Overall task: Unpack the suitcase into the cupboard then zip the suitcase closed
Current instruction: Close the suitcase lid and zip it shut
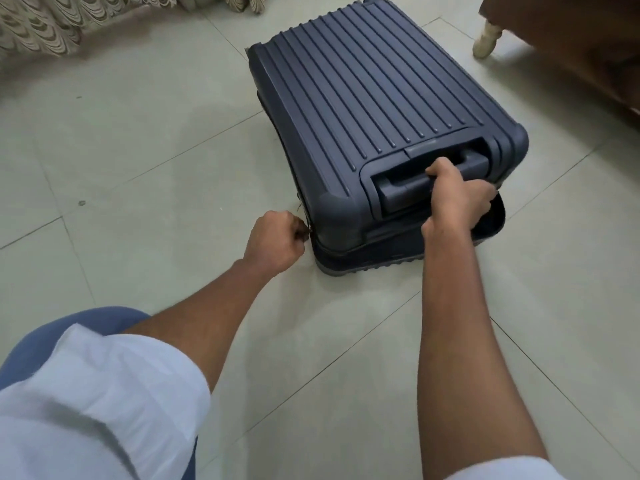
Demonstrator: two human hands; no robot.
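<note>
A dark blue ribbed hard-shell suitcase lies flat on the tiled floor with its lid down. The near right corner of the lid still gapes slightly over the lower shell. My right hand grips the pull handle set in the near end of the lid. At the near left corner of the suitcase, my left hand is closed on the zip pull, right at the seam between the two shells. No cupboard is in view.
Patterned beige curtains hang at the top left. A dark wooden piece of furniture with a pale leg stands at the top right, close to the suitcase's far corner. Pale floor tiles surround the suitcase.
</note>
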